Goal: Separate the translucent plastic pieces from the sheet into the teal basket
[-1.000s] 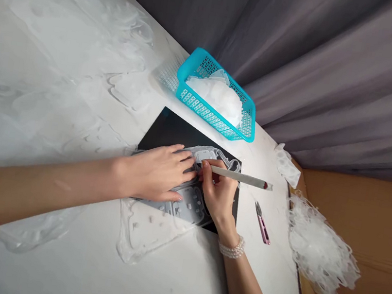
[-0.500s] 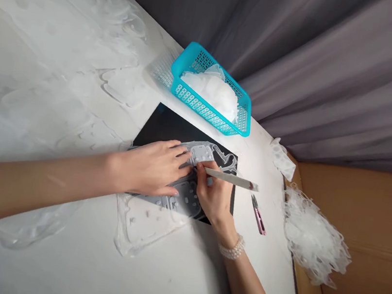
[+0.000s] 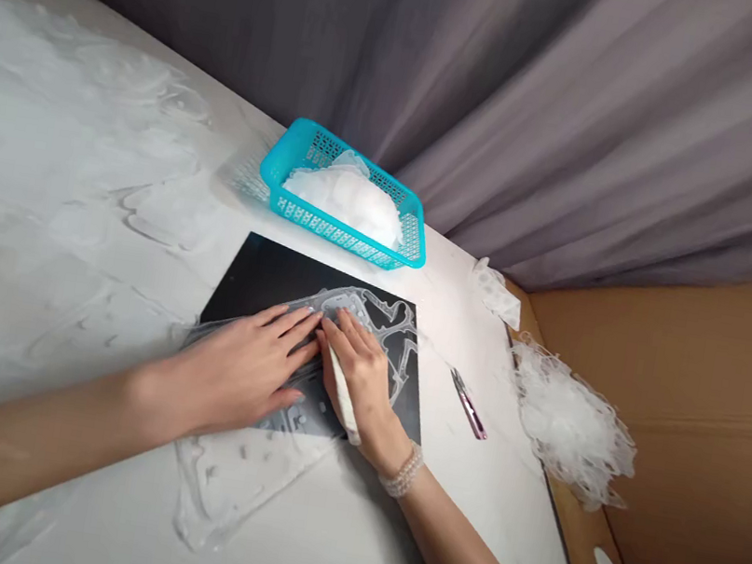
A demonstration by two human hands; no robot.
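A translucent moulded sheet (image 3: 391, 333) with small raised parts lies across a black mat (image 3: 257, 274) on the white table. My left hand (image 3: 243, 366) presses flat on the sheet, fingers stretched out. My right hand (image 3: 359, 369) rests beside it on the sheet, fingers closed around a thin white blade-like tool (image 3: 343, 397) that points back along the palm toward the wrist. A bead bracelet (image 3: 403, 479) sits on my right wrist.
A turquoise basket (image 3: 329, 218) with white translucent pieces stands behind the mat. Small pink snips (image 3: 469, 406) lie right of the mat. A heap of trimmed scraps (image 3: 567, 424) sits at the table's right edge by brown cardboard (image 3: 716, 418). More translucent sheets (image 3: 73, 133) cover the left.
The tool has swung from pointing out to the right to lying along my right palm. The right hand moved onto the sheet next to the left. The camera view shifted.
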